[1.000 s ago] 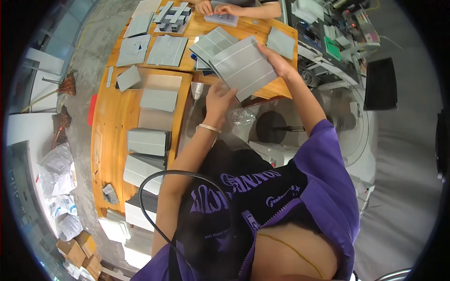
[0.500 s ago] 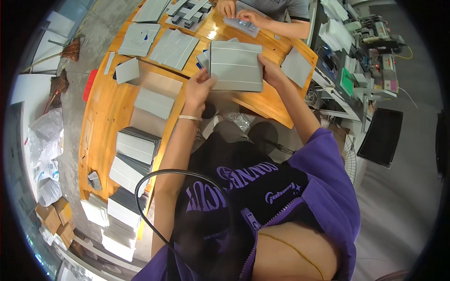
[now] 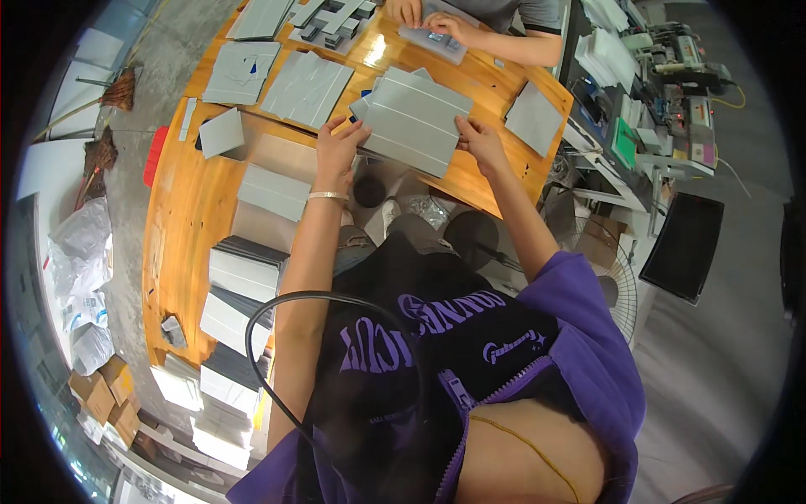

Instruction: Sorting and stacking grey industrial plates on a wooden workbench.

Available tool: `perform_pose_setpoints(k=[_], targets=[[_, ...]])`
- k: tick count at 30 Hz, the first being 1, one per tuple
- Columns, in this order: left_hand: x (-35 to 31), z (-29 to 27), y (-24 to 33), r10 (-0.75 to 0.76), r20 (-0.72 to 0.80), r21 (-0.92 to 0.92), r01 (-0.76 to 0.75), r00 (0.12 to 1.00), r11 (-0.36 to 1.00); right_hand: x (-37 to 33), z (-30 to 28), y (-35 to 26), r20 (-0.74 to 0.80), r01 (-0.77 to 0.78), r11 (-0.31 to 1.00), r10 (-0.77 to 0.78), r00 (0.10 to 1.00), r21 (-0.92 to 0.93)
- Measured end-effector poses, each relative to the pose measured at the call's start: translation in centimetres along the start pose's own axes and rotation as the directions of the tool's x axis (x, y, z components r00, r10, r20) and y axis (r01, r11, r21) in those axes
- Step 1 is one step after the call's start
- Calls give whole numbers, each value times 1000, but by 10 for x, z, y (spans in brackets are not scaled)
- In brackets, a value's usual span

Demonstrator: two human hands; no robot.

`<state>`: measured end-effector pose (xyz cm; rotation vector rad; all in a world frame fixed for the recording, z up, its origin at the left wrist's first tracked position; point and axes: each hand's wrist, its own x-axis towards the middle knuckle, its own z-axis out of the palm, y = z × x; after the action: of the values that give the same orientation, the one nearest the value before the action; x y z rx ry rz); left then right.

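Holding one flat grey rectangular panel with thin white lines [image 3: 416,118] over a yellow-brown wooden tabletop [image 3: 487,84], pinched at its left edge by the left hand [image 3: 339,155] and at its right by the right hand [image 3: 481,144], with some fingertips hidden underneath. Partly covering grey and blue pieces [image 3: 359,107], impossible to count. Showing also three grey-and-white piles [image 3: 243,270] at near left and, at far centre, a co-worker's two hands [image 3: 452,30], cut off above the arms.
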<state>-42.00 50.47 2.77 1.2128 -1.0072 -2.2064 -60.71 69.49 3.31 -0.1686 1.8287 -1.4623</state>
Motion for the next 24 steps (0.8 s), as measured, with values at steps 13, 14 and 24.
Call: perform_pose_setpoints(k=[13, 14, 24], targets=[[6, -1, -1, 94, -88, 143, -81, 992, 986, -8, 13, -7, -177, 71, 981, -103, 979, -179], [5, -1, -1, 93, -89, 143, -80, 992, 987, -7, 13, -6, -177, 69, 981, -101, 979, -179], [6, -4, -6, 101, -87, 158, -87, 991, 984, -2, 15, -7, -169, 112, 960, -159, 973, -257]])
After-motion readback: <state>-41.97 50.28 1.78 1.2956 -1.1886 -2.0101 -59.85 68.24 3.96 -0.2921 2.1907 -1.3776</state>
